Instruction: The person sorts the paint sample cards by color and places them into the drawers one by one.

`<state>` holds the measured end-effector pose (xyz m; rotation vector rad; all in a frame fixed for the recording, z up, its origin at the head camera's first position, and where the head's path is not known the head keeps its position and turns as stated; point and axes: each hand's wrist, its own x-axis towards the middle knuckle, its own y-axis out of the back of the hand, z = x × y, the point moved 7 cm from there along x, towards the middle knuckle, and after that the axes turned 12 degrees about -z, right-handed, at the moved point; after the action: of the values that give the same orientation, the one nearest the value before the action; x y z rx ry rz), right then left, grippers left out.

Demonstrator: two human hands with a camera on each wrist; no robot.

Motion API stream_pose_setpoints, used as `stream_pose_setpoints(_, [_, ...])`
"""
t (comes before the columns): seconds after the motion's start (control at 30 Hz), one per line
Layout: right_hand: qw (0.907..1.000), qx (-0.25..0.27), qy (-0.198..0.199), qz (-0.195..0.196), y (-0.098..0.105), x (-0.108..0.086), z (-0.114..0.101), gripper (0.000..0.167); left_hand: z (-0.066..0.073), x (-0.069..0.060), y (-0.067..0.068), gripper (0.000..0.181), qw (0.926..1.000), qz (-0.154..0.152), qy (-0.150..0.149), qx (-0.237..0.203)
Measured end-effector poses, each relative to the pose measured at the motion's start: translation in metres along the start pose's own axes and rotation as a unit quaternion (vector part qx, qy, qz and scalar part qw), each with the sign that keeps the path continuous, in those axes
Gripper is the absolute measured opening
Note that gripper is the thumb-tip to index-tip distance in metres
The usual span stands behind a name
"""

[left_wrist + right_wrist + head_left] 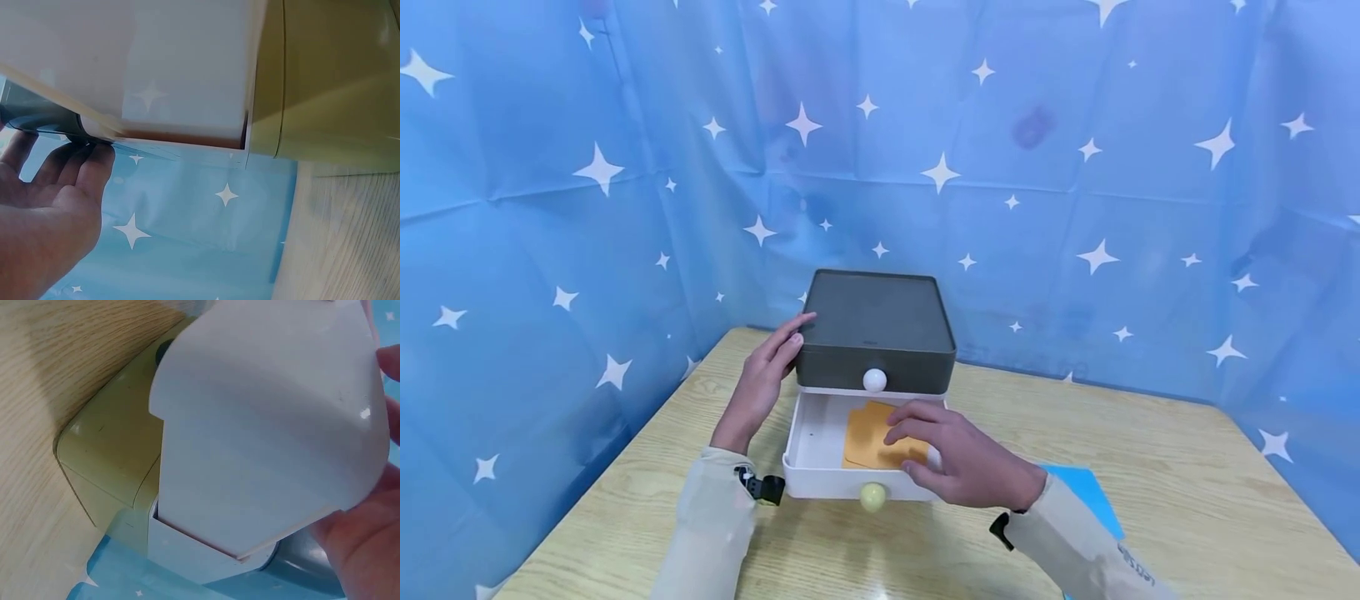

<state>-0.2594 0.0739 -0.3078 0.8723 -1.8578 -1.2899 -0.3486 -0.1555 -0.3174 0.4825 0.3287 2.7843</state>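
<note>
A small desktop drawer unit with a dark grey top section (880, 312) stands on the table. Its white drawer (820, 437) is pulled out toward me, with orange paper pieces (867, 437) lying inside. My left hand (763, 379) rests against the grey section's left side, fingertips reaching its top edge; the left wrist view shows these fingers (94, 169) against it from below. Over the drawer's right part, my right hand (966, 458) has loosely bent fingers just above the orange paper; contact cannot be told. In the right wrist view the drawer hides part of that hand (369, 531).
A white knob (875, 381) is on the grey front, and a pale green knob (872, 497) is at the white drawer's front. An olive-green section (112, 444) lies below. A blue sheet (1086, 496) lies right, partly under my forearm. A starry blue curtain (880, 150) surrounds the table.
</note>
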Motion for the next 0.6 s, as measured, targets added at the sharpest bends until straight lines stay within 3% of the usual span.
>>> stream_pose_setpoints(0.6, [0.9969, 0.003, 0.054, 0.058, 0.003, -0.011, -0.013, 0.026, -0.001, 0.0, 0.0, 0.044, 1.0, -0.002, -0.002, -0.003])
